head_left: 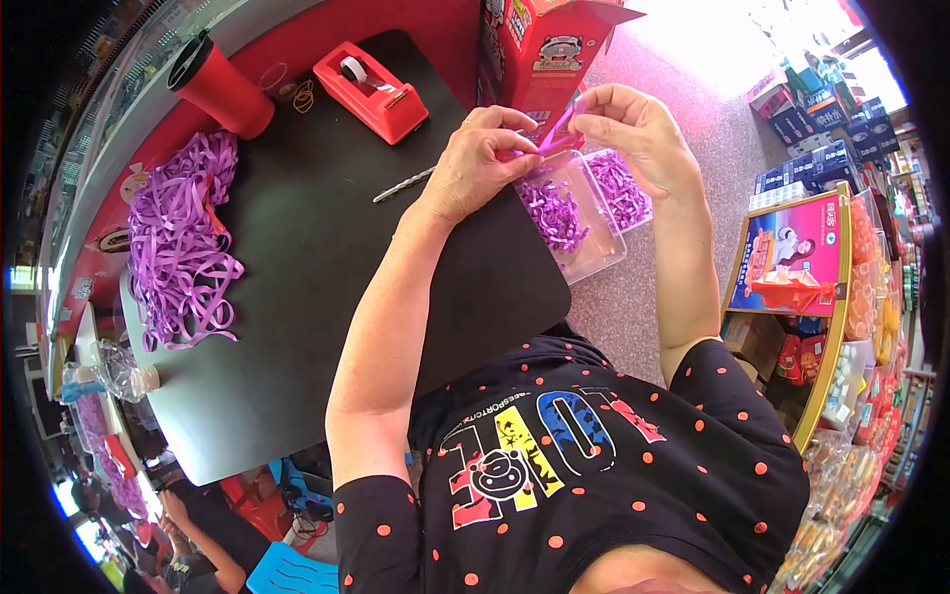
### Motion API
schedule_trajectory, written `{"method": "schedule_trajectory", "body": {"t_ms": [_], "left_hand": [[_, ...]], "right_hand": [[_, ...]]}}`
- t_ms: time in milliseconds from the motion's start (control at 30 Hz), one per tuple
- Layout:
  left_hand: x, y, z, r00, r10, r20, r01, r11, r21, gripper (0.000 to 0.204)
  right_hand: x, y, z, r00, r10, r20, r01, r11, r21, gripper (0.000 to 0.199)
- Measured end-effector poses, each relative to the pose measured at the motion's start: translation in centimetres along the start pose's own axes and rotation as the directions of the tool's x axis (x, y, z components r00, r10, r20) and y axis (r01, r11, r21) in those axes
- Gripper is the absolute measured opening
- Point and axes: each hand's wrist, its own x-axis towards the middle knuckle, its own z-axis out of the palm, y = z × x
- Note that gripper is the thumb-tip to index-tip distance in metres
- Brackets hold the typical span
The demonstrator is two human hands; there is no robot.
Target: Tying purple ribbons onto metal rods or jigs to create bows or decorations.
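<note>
A narrow purple ribbon (560, 124) stretches between my two hands above the table's far right corner. My left hand (483, 158) pinches its lower end, and my right hand (638, 134) grips the upper end between thumb and fingers. Just below them is a clear plastic tub (612, 243) containing short folded purple ribbon pieces (554, 213). More purple pieces (621, 188) lie in a second container beside it, partly behind my right wrist. To the left, a large tangled heap of purple ribbon loops (183, 243) rests on the black table (297, 267).
A red tape dispenser (371, 94), a red tumbler (223, 89) and yellow rubber bands (304, 97) stand along the far edge. A thin twisted rod (403, 185) lies by my left wrist. Beyond my hands rises a red carton (549, 54). Another person's arm (203, 540) shows lower left.
</note>
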Motion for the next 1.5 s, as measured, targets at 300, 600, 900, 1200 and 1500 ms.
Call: {"method": "schedule_trajectory", "body": {"t_ms": [300, 600, 900, 1200, 1500], "left_hand": [[-0.1, 0.2, -0.2, 1.0, -0.009, -0.011, 0.009, 1.0, -0.004, 0.014], [0.0, 0.0, -0.1, 0.999, -0.026, -0.025, 0.026, 0.999, -0.021, 0.016], [0.2, -1.3, -1.0, 0.891, -0.214, -0.401, 0.192, 0.977, -0.095, 0.017], [0.2, -1.0, -0.8, 0.836, -0.271, -0.477, 0.259, 0.961, -0.092, 0.016], [0.4, -2.0, -0.2, 0.96, -0.121, -0.253, 0.153, 0.982, 0.109, 0.029]], "right_hand": [[0.9, 0.1, 0.7, 0.985, -0.095, -0.142, 0.073, 0.986, -0.152, 0.026], [2.7, 1.4, 1.3, 0.967, -0.188, -0.171, 0.208, 0.972, 0.108, 0.023], [8.0, 4.1, 1.4, 0.984, -0.151, -0.091, 0.158, 0.984, 0.083, 0.021], [12.0, 9.1, 0.4, 0.957, 0.255, 0.14, -0.281, 0.935, 0.217, 0.048], [11.6, 15.4, -2.3, 0.911, 0.313, 0.27, -0.387, 0.875, 0.29, 0.048]]}}
